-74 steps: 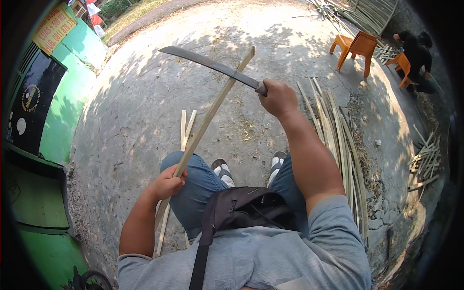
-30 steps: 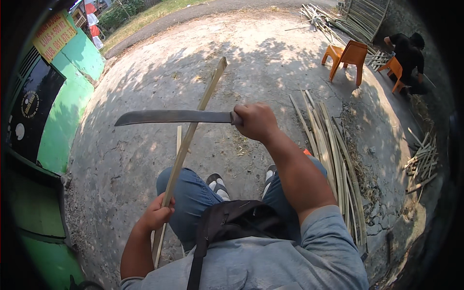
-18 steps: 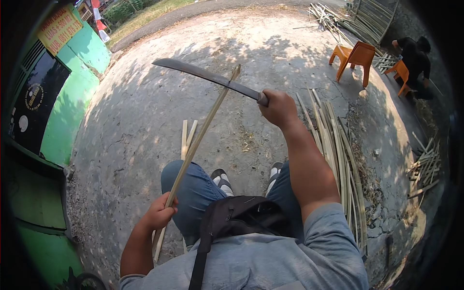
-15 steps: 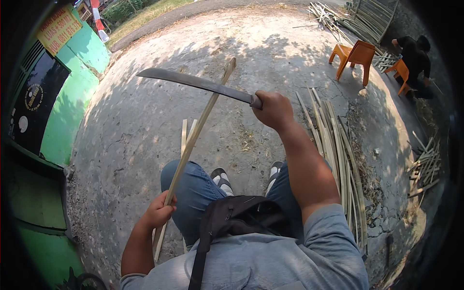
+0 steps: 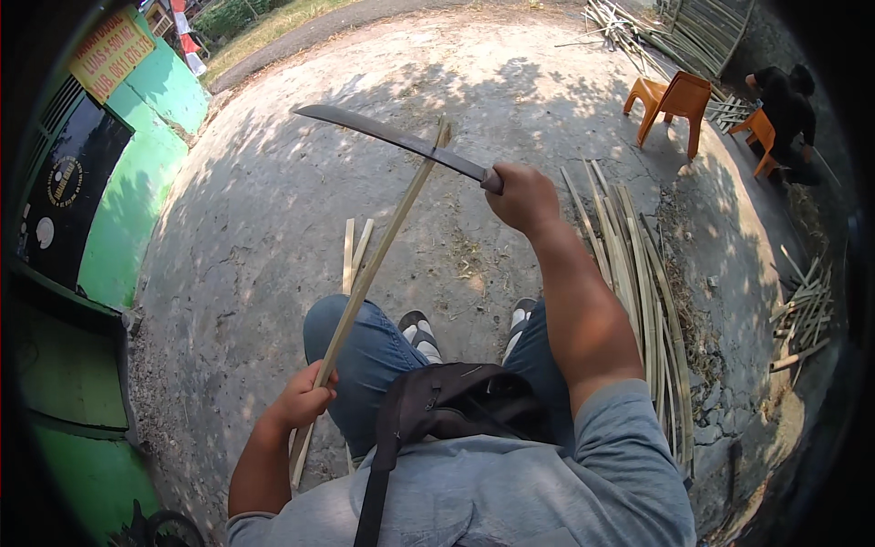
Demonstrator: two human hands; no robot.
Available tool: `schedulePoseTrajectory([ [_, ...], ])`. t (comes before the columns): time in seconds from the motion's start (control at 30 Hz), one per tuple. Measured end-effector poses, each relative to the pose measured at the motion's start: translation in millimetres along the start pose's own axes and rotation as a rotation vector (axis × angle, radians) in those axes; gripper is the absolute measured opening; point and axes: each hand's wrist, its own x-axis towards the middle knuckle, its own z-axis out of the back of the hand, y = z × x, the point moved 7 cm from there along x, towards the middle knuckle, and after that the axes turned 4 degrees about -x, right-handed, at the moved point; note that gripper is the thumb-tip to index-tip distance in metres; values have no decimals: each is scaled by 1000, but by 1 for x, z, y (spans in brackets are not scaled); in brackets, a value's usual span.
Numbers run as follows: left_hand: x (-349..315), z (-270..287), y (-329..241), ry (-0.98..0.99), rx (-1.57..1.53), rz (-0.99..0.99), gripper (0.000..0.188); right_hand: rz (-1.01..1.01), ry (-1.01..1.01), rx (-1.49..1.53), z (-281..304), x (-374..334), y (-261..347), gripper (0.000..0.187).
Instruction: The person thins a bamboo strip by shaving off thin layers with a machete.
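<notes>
My left hand (image 5: 305, 397) is closed around the lower part of a long, pale strip of split bamboo (image 5: 384, 244), which slants up and away to the right past my left knee. In my right hand (image 5: 526, 198) is the handle of a machete (image 5: 383, 133), its long dark blade pointing left. The blade crosses the strip near its far end; whether it has cut into it I cannot tell. Beside my left leg, a couple more pale strips (image 5: 355, 252) lie on the ground, partly hidden behind my knee and the held strip.
A bundle of long bamboo strips (image 5: 643, 292) lies at my right. Farther right is a heap of short pieces (image 5: 804, 310). An orange plastic chair (image 5: 673, 102) stands ahead, near a seated person in black (image 5: 786, 114). A green wall (image 5: 137, 201) runs along the left.
The machete has moved right and slightly along the strip toward its far end, with my right hand shifting right. The strip's far end has tilted slightly right; my left hand stays nearly in place.
</notes>
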Motion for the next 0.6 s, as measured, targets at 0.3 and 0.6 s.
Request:
schedulePoseTrajectory([
  [0.3, 12, -4, -2, -10, -98, -45, 21, 578, 97, 47, -15, -40, 93, 9],
  [0.6, -22, 17, -8, -80, 177, -70, 20, 70, -27, 80, 7, 3, -11, 22],
])
